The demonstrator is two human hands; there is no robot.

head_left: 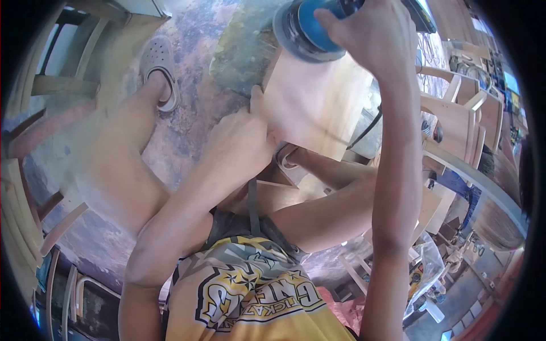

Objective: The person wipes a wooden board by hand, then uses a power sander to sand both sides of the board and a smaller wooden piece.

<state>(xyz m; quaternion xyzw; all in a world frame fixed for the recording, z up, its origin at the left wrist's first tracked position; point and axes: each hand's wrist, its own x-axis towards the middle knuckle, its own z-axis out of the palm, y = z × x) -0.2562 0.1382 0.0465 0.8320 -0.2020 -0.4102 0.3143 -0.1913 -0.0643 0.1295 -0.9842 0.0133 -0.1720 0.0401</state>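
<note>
The right hand [369,40] grips the blue round sander [304,28] upon the far end of the pale wooden panel [318,96]; the left hand [242,139] grasps its near edge

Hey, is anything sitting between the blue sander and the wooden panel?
Nothing visible does. The sander in the right hand meets the wooden panel at its upper edge. The left hand holds the panel's left edge, clear of the sander.

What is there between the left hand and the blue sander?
In the head view, only the bare face of the wooden panel lies between the left hand and the sander.
</note>
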